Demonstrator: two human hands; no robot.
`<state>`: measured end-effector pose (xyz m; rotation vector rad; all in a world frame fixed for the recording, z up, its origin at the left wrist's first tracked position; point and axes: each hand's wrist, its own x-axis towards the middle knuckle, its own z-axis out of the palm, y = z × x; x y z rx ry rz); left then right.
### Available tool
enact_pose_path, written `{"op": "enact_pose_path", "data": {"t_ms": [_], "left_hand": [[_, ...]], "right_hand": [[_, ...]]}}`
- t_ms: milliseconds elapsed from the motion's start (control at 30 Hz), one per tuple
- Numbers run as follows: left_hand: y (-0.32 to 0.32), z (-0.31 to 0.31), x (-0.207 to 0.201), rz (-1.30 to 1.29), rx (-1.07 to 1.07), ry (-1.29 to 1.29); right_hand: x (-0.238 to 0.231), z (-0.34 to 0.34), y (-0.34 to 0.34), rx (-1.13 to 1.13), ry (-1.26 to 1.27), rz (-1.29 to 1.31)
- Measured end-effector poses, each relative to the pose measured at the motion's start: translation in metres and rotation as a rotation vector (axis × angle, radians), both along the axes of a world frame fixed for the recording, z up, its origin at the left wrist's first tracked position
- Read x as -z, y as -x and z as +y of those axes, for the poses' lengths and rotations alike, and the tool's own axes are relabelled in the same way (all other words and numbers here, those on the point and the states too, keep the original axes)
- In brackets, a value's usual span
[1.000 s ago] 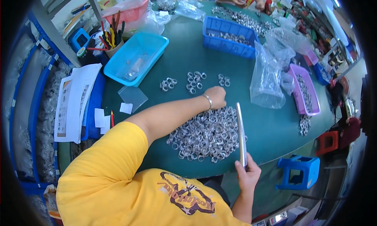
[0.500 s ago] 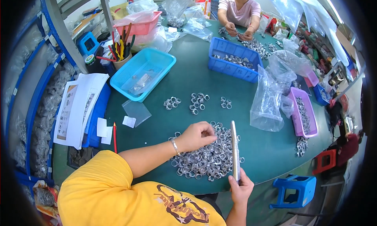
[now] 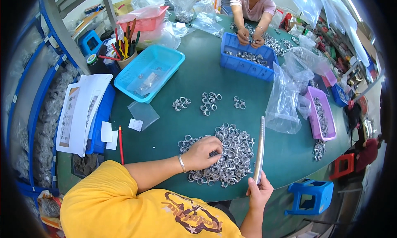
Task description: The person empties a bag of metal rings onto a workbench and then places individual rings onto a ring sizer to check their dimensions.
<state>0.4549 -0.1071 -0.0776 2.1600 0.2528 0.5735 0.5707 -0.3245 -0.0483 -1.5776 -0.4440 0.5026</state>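
— Pinching now: our left hand (image 3: 203, 152) has come back from the small groups far ahead and its fingertips (image 3: 218, 153) are closed into the near side of the ring pile (image 3: 221, 157), seemingly on one ring.

— And our right hand (image 3: 259, 191)?

— Wrapped tight round the foot of the metal rod (image 3: 259, 149), which stands just right of the pile, much as before. So we judge another ring is being picked up.

Green table (image 3: 198, 77) w/ blue shelving (image 3: 31, 85) left, blue stool (image 3: 308, 196) right.
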Motion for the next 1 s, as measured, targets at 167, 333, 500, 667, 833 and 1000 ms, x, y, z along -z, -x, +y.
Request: {"op": "enact_pose_path", "data": {"t_ms": [167,333,500,667,833,1000], "left_hand": [[0.000,0.000,0.002,-0.017,0.004,0.017],[0.001,0.001,0.003,-0.039,-0.007,0.010],[0.000,0.001,0.005,-0.044,0.000,0.021],[0.000,0.000,0.003,-0.039,-0.007,0.031],[-0.001,0.000,0.003,-0.034,-0.005,0.036],[-0.001,0.000,0.003,-0.039,-0.004,0.038]], "right_hand": [[0.002,0.005,-0.005,-0.041,0.005,0.007],[-0.002,0.017,-0.010,-0.078,0.024,0.018],[-0.001,0.021,-0.010,-0.111,0.052,0.055],[-0.001,0.024,-0.012,-0.133,0.086,0.067],[-0.006,0.030,-0.015,-0.135,0.092,0.098],[-0.009,0.039,-0.011,-0.151,0.055,0.116]]}}
